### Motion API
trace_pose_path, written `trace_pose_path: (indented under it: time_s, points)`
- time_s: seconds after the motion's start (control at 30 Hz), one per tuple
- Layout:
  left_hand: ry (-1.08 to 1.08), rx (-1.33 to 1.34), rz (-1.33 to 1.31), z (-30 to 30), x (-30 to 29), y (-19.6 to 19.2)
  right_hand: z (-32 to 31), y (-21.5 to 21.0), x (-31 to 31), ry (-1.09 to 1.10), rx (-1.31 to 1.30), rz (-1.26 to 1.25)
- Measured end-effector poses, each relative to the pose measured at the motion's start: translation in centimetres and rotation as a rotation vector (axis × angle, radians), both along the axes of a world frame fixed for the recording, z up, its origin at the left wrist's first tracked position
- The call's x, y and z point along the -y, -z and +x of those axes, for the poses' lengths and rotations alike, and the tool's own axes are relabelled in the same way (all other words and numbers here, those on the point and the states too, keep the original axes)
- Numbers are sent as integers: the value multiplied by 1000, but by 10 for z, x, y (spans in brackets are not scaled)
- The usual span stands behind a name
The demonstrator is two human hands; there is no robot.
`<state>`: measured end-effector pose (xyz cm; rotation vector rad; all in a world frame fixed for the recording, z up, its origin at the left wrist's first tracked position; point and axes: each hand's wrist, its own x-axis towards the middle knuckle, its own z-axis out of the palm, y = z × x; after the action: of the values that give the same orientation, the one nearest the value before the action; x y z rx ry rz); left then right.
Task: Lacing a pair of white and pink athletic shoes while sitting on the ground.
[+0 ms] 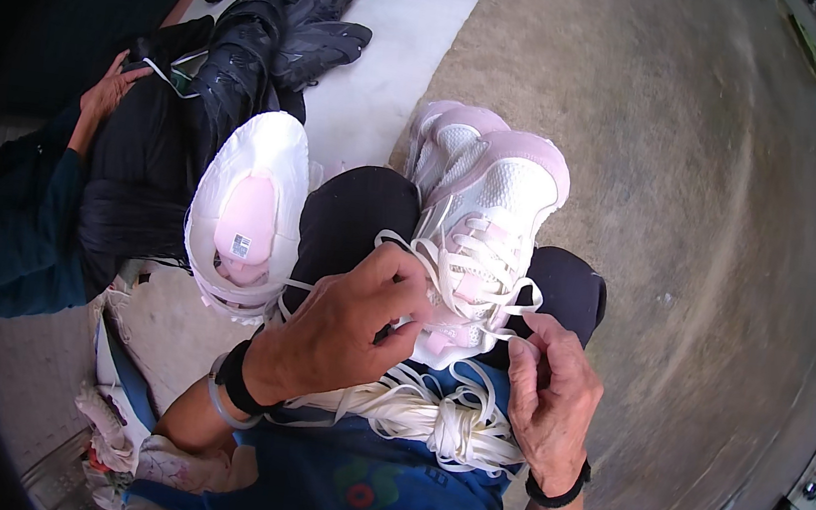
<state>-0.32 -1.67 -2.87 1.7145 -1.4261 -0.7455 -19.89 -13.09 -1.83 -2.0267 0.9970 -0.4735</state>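
Note:
A white and pink sneaker (492, 226) lies across my knees, its toe pointing away from me and its flat cream lace (472, 267) threaded through the upper rows. My left hand (351, 314) is closed at the shoe's left side, with lace running to its curled fingers; the fingertips are partly hidden. On the other side my right hand (553, 393) pinches a lace between thumb and forefinger, close to the tongue. A knotted bundle of cream laces (459, 424) rests on my lap over a blue apron (340, 494).
Another pink and white shoe (433, 137) sits behind the first. Left of my knee stands a white shoe (277, 165) with a pink insole. A co-worker's hand (106, 92) holds a lace beside several black shoes (238, 64). Concrete floor (692, 237) extends right.

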Motion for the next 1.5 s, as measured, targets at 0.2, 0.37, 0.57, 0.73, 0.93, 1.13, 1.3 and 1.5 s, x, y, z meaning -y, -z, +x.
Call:
trace_pose_path:
  time_s: [0.2, 0.37, 0.57, 0.73, 0.93, 1.13, 1.3, 1.5]
  points:
    - [-193, -61, -116, 2, 4, -5, 5, -2, -6, -97, 19, -55]
    - [-396, -373, -5, 5, 15, 2, 17, 0, -10, -150, 14, -136]
    - [-193, -72, 76, 12, 18, 0, 14, 4, -12, -213, -71, -157]
    - [-155, -285, 119, 17, 15, -3, 12, 4, -10, -244, -95, -171]
    - [-157, -459, 260, 21, 17, -6, 10, 5, -11, -251, -110, -134]
    - [-155, -283, 316, 17, 24, -14, 7, 11, -16, -283, -145, -237]
    - [-164, -377, 339, 19, 20, -8, 3, 6, -23, -303, -155, -214]
    - [-172, -338, 351, 16, 24, -10, 0, 8, -28, -282, -138, -191]
